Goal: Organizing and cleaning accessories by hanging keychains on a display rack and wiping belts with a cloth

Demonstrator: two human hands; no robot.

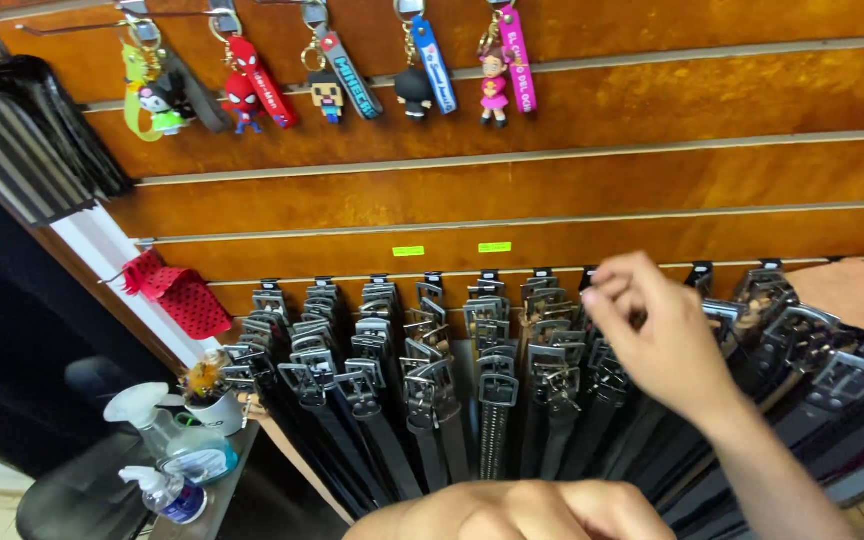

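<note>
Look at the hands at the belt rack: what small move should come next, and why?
Probably close the right hand on one buckle at the hook it reaches. Its fingers are bunched at the top of the hanging belts, seemingly pinching nothing clear yet, while the left hand is a fist low in front, off the belts. The grip itself is blurred.

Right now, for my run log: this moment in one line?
right hand: raised at belt rack | left hand: low, fisted | keychains: hanging above
</note>
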